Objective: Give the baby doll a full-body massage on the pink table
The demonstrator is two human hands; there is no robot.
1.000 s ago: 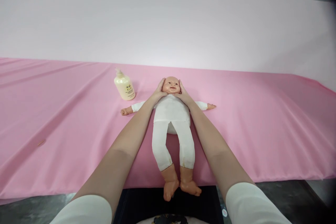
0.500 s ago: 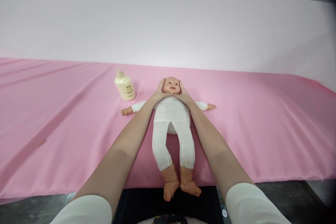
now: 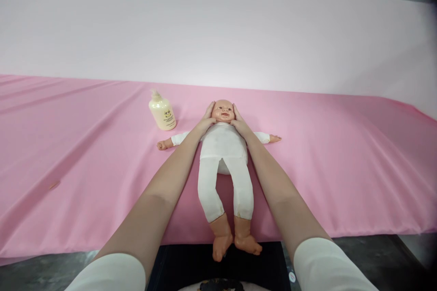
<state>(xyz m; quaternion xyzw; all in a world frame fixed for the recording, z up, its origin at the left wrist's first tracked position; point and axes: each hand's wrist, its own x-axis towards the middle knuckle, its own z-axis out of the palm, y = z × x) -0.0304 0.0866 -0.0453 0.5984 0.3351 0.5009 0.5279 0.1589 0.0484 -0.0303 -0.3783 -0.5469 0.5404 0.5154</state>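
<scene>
A baby doll [image 3: 223,157] in a white suit lies face up on the pink sheet [image 3: 85,154], arms spread, feet hanging over the near edge. My left hand [image 3: 205,121] cups the left side of the doll's head, thumb on its cheek. My right hand [image 3: 239,122] cups the other side in the same way. Both of my forearms run along the doll's body. A cream pump bottle [image 3: 162,111] stands upright to the left of the doll's head, apart from my hands.
The pink sheet covers a long table running left to right, with creases on its left part. A pale pink backdrop [image 3: 218,32] rises behind it. Grey floor [image 3: 375,245] shows below the table's near edge.
My thumbs have slid slightly outward along the doll's chin and cheeks. The doll and the bottle have not moved.
</scene>
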